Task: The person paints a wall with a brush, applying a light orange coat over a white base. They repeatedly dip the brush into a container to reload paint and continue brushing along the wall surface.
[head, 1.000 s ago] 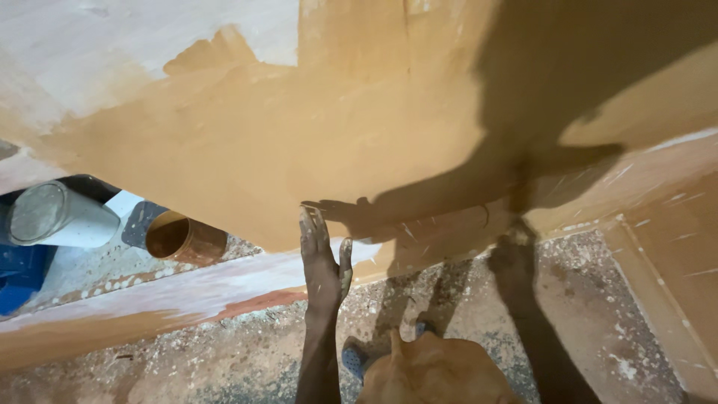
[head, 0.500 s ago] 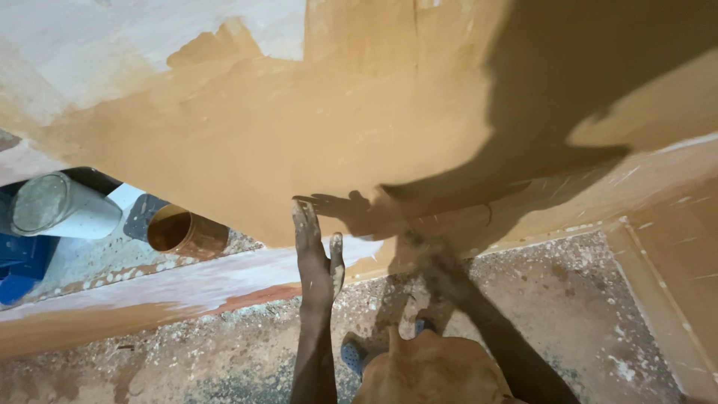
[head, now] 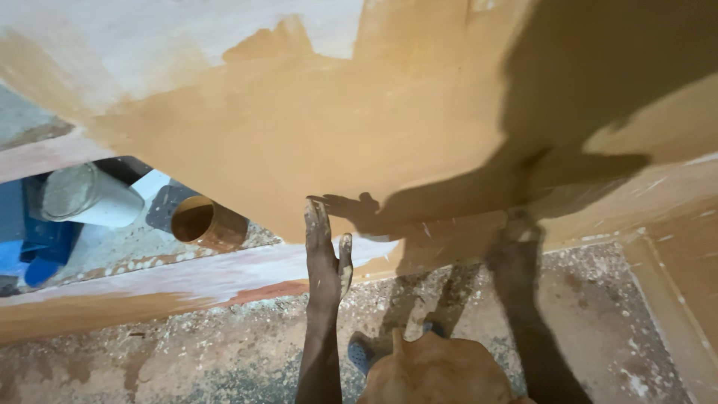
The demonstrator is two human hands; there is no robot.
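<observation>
Speckled concrete floor (head: pixel 224 352), and over it a big wooden panel (head: pixel 314 142), part coated ochre-brown, top left bare and pale. The left hand (head: pixel 325 251) lies flat on the panel's lower edge, fingers (head: pixel 318 217) straight and together, gripping nothing, looks like it's steadying. The right hand (head: pixel 516 239) sits in deep shadow further along, can't tell what it's doing. A brown-stained tin (head: pixel 206 222) and pale bucket (head: pixel 86 196) sit just past the edge, probably kept handy.
</observation>
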